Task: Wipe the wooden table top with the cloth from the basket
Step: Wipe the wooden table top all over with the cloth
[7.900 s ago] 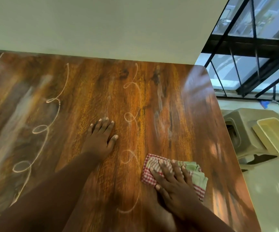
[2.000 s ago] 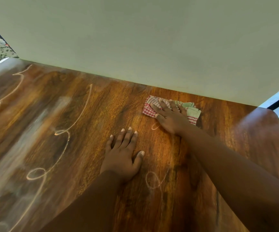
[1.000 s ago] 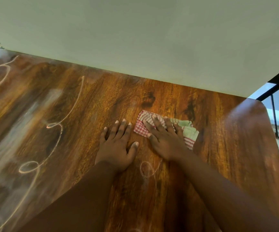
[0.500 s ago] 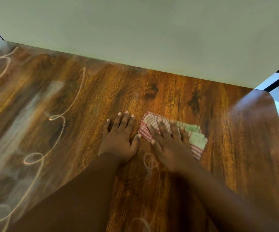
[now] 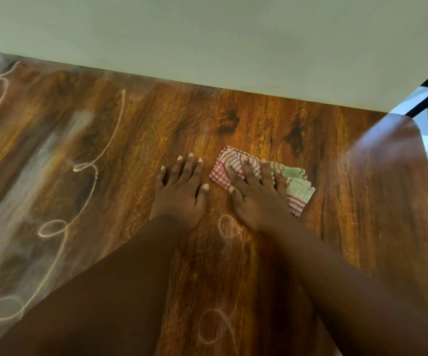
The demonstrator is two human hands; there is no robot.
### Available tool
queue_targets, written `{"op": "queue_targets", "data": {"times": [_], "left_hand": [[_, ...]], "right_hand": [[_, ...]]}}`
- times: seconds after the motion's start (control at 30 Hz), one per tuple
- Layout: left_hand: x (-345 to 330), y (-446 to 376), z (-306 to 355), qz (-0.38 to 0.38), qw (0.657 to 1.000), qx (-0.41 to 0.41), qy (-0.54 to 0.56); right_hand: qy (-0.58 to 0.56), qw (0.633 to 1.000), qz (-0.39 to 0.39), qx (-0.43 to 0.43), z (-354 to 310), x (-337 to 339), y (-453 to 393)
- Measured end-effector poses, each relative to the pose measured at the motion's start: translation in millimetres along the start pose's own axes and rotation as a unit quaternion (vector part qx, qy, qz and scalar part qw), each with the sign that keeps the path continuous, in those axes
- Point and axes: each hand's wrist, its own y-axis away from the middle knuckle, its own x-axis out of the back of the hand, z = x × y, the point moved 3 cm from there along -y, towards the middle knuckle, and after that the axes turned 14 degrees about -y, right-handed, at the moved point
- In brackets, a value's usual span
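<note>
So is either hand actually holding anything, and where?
Nothing is gripped. The right hand presses flat on the cloth, fingers spread over its middle and left part. The left hand lies flat on the bare table.

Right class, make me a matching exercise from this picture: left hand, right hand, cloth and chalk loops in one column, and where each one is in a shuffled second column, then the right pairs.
1. left hand
2. right hand
3. cloth
4. chalk loops

A. drawn on the table's left part
B. flat on bare wood
C. pressing on the cloth
D. under the right hand's fingers

Pairs: 1-B, 2-C, 3-D, 4-A
</note>
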Motion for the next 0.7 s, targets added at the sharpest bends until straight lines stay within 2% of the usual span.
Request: {"op": "queue_targets", "data": {"times": [0.2,0.27,0.37,0.47,0.57,0.7], "left_hand": [[1,0,0,-0.003,1.000,0.000,0.012],[1,0,0,-0.004,1.000,0.001,0.012],[2,0,0,-0.004,1.000,0.000,0.012],[3,0,1,-0.005,1.000,-0.001,0.011],[5,0,1,-0.005,1.000,0.000,0.012],[5,0,-1,-0.005,1.000,0.001,0.008]], "right_hand": [[-0.005,0.997,-0.024,0.070,-28,-36,114],[0.010,0.996,-0.034,0.085,-28,-38,128],[-0.012,0.997,-0.027,0.077,-20,-32,108],[0.007,0.999,0.008,0.049,-11,-21,54],[0.012,1.000,0.005,0.012,-8,-8,2],[0.011,1.000,0.007,0.016,-14,-12,10]]}}
